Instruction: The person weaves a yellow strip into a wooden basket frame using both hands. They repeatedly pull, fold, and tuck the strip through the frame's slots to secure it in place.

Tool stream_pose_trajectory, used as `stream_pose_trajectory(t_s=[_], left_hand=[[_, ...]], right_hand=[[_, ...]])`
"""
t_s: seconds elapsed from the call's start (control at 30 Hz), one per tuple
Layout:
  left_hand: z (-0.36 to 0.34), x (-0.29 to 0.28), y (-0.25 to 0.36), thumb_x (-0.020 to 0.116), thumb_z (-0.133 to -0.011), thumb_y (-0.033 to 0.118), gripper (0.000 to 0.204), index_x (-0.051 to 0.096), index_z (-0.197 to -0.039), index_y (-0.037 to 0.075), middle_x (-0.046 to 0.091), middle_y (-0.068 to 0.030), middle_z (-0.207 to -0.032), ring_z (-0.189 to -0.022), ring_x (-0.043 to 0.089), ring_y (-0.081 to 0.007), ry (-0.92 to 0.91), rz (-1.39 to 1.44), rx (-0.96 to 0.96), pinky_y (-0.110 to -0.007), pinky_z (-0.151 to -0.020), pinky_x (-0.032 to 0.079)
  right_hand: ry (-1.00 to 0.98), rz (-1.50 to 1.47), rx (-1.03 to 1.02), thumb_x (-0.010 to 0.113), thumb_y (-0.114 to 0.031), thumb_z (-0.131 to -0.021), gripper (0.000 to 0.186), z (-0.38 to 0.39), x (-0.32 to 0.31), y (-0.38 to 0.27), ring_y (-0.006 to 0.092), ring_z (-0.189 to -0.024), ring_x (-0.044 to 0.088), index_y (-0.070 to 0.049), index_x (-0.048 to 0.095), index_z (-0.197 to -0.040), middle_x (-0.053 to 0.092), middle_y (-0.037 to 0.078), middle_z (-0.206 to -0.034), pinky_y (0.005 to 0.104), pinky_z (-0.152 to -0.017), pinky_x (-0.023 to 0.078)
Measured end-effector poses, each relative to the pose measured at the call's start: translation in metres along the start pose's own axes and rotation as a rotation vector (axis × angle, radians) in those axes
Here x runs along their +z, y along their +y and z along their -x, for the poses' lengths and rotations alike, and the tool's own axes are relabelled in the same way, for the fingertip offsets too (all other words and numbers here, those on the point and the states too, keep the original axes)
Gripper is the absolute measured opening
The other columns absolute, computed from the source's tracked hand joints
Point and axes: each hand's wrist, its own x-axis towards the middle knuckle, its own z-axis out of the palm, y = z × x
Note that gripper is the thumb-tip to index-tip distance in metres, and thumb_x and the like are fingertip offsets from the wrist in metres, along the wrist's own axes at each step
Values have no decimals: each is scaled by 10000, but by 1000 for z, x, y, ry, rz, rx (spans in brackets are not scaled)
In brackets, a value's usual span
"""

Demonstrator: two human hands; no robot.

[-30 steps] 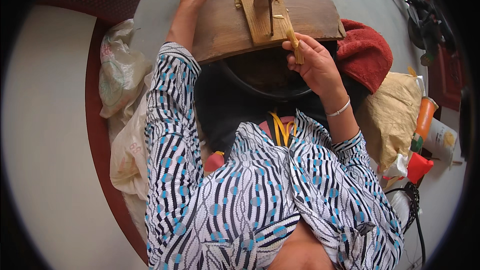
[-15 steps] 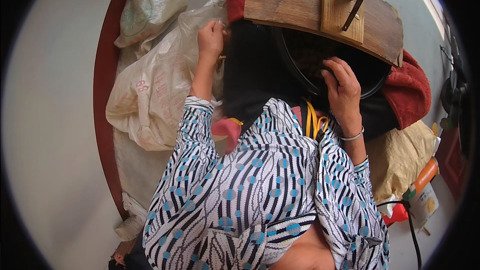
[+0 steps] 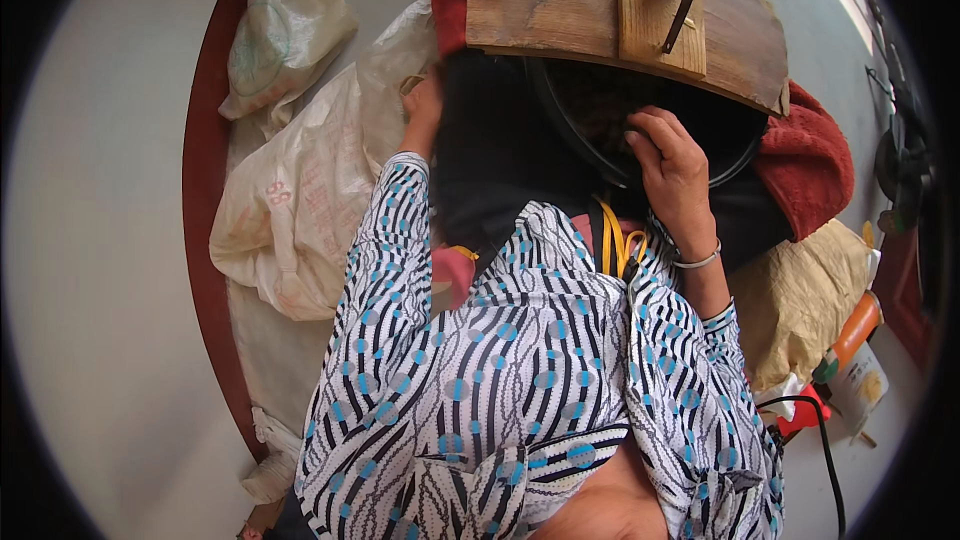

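My left hand [image 3: 425, 98] reaches down between my dark-clad thigh and a large white woven sack [image 3: 300, 190]. Its fingers are mostly hidden, and a small brownish patch by them is too unclear to name. Over the near rim of a black round tub [image 3: 570, 130] in my lap, my right hand [image 3: 678, 165] has its fingers curled and thumb and fingertips together. Whatever they pinch, if anything, does not show. Small brownish pieces [image 3: 598, 110] lie dimly inside the tub. A wooden board [image 3: 550, 5] spans its far side, bearing a lighter block [image 3: 655, 25] with a metal blade-like bar [image 3: 683, 15].
Red cloth [image 3: 815, 165] lies beneath the board's ends. Another tied plastic sack [image 3: 280, 40] stands at the far left. At right are a yellowish bag [image 3: 800, 310], an orange object [image 3: 853, 328] and a black cable [image 3: 828, 460].
My left hand has gone from a raised fist beside the thigh to lower down by the sack. My right hand stays over the tub, fingers still curled. The whole view has shifted slightly.
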Motion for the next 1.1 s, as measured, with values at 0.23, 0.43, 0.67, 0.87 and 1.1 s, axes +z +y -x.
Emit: stream_pose_trajectory(t_s=[0.23,0.43,0.67,0.87,1.1], left_hand=[[31,-49,4,533,-898,259,250,728,-908,103,700,-174,-879,-842,690,-334,33,-324,162,-433,-682,523],[151,-168,64,602,-842,181,144,630,-740,83,623,-160,-654,-642,637,-357,189,-190,583,-459,-575,477],[220,-238,66,666,-708,32,107,624,-797,72,569,-80,-629,-571,521,-286,214,51,777,-365,-569,397],[263,-250,100,675,-697,69,173,637,-855,13,588,-69,-700,-585,547,-232,66,706,1239,-367,-581,411],[292,-244,188,618,-591,185,212,446,-601,61,437,-34,-503,-497,523,-221,138,1303,1471,-365,-508,412]], right_hand=[[-28,-34,-21,661,-56,-828,134,1,1,0,310,-828,643,-29,637,-958,646,101,-975,339,-718,515],[-236,-487,18,734,-18,-750,420,1,-14,-37,299,-922,628,-37,619,-1153,601,142,-1138,369,-821,518],[-443,-403,-303,746,-1,-672,640,-19,24,-71,335,-1121,548,-71,534,-1273,548,149,-1243,387,-931,477],[-603,-512,-499,672,-126,-791,456,-28,66,-96,336,-1096,543,-65,553,-1227,555,146,-1227,400,-934,457],[-546,-582,-280,590,-170,-938,208,-23,13,-81,227,-849,626,-1,633,-1051,672,89,-936,380,-909,445]])
